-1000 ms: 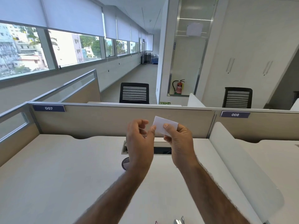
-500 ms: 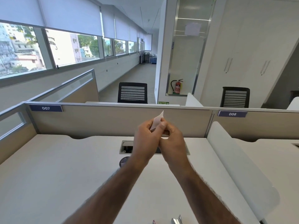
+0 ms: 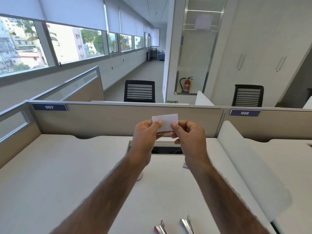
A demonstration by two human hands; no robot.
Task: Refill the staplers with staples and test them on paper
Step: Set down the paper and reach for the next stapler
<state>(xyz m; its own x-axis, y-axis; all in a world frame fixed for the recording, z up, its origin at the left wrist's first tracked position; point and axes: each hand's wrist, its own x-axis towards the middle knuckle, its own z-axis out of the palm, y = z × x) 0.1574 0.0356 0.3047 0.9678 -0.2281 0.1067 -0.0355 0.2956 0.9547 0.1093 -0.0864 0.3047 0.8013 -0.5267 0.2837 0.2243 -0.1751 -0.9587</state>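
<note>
A small white paper (image 3: 166, 122) is pinched at its lower corners by the left hand (image 3: 146, 135) and the right hand (image 3: 190, 135), above the desk (image 3: 67, 166). Two staplers (image 3: 160, 228) (only partly visible) are lying at the near edge.

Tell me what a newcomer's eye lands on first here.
A small white paper slip, pinched between left hand and right hand, sits centre-frame above the white desk. Next come the red stapler and silver stapler at the bottom edge.
</note>
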